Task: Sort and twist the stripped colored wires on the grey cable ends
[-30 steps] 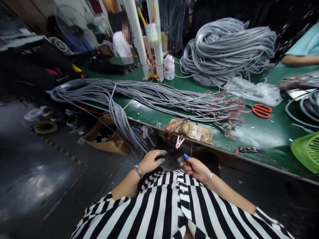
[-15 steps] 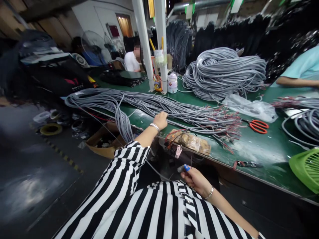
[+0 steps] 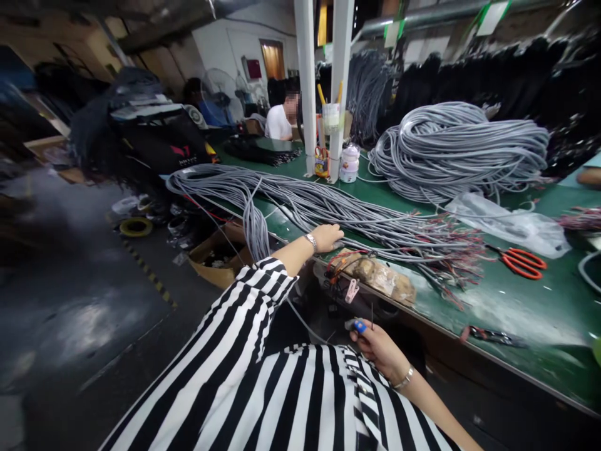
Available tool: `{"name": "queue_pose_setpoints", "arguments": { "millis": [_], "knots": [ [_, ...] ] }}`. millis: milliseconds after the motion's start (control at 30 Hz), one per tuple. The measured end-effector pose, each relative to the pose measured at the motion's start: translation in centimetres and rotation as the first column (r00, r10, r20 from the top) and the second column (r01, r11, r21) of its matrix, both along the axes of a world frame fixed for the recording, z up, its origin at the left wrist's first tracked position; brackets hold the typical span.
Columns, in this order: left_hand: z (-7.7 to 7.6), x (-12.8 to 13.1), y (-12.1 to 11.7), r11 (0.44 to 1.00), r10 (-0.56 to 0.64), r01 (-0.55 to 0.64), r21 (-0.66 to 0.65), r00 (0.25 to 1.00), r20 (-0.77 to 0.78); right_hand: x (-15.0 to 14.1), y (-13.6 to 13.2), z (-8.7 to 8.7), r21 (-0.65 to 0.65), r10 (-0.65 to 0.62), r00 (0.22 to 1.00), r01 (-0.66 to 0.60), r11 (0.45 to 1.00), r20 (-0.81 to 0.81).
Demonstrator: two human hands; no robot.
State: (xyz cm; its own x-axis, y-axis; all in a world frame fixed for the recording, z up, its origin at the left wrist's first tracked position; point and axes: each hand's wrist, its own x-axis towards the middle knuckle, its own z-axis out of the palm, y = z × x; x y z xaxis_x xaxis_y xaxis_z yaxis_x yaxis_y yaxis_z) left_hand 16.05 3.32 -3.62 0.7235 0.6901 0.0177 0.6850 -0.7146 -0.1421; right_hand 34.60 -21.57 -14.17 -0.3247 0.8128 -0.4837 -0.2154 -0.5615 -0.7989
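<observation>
Bundle of grey cables (image 3: 319,200) lies lengthwise across the green desk (image 3: 563,313), frayed reddish ends to the right. Left hand (image 3: 327,238) palm-down at the bundle's near edge, fingertips hidden; cannot tell if clamped on a cable. Right hand (image 3: 381,347) well apart, lower, before the desk's front edge, thumb and finger close together, grip unclear; bundle beyond it, past a taped brown block (image 3: 382,279).

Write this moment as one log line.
left hand: at near edge of grey cables | right hand: near pink clip, grip unclear
</observation>
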Motion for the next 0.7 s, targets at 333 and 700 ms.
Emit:
{"name": "queue_pose_setpoints", "arguments": {
  "millis": [333,700],
  "knots": [
    [3.0,-0.3,-0.7,0.992,0.078,-0.112,0.053,0.898,0.432,0.3,0.1,0.0,0.014,-0.017,0.999,0.016,1.0,0.033],
    [9.4,2.8,-14.0,0.893,-0.311,0.444,-0.073,0.727,0.612,-0.5,0.4,0.4,0.005,0.018,0.998,-0.018,1.0,0.061]
  ]
}}
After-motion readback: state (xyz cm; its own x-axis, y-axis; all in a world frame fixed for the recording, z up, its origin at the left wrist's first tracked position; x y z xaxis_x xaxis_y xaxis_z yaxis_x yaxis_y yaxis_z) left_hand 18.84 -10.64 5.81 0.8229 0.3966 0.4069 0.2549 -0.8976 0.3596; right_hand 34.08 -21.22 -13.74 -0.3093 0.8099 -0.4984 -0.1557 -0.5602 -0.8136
